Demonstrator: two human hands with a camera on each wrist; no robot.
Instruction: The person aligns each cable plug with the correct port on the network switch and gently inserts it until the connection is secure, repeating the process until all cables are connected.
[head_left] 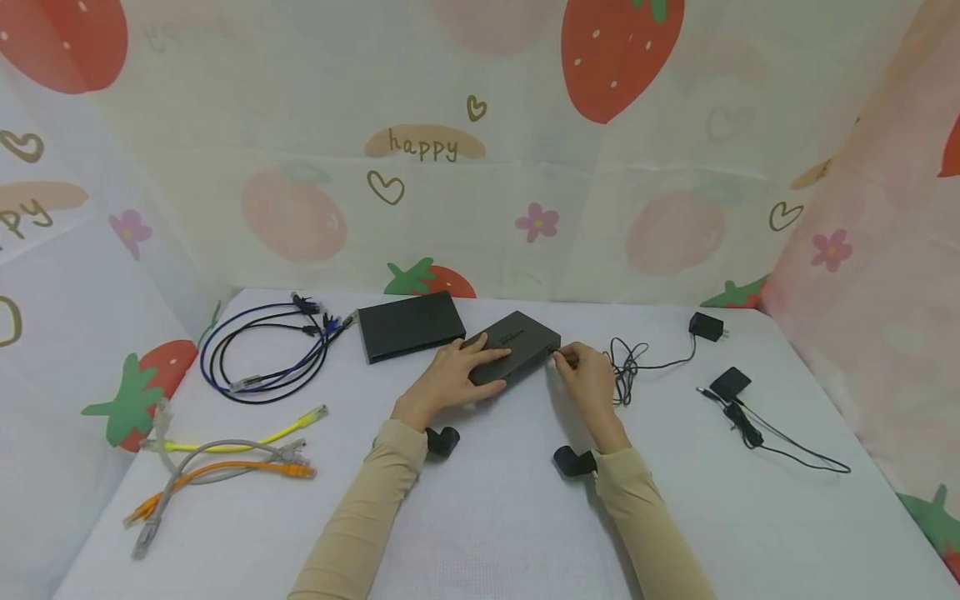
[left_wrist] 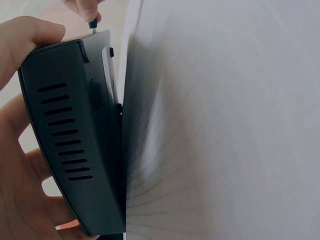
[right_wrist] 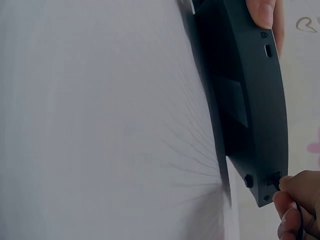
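My left hand (head_left: pixel 444 379) holds a black network switch (head_left: pixel 517 333), its fingers spread over the top and the thumb (right_wrist: pixel 265 14) over the near edge. The switch is tilted, so part of its underside shows in both wrist views. Vent slots (left_wrist: pixel 62 120) run along its left side. My right hand (head_left: pixel 588 379) pinches a black power plug (left_wrist: pixel 93 23) at the switch's right end, by the jack. A bit of metal barrel shows in the left wrist view; I cannot tell how far in it is. The thin black cord (right_wrist: pixel 300 222) passes through my right fingers.
Another black box (head_left: pixel 411 325) lies behind on the left. Blue and black cables (head_left: pixel 262 354) are coiled left of it; yellow, grey and orange network cables (head_left: pixel 225 467) lie nearer. To the right are a coiled cord (head_left: pixel 624 367), its adapter (head_left: pixel 707 326) and a second adapter (head_left: pixel 731 383).
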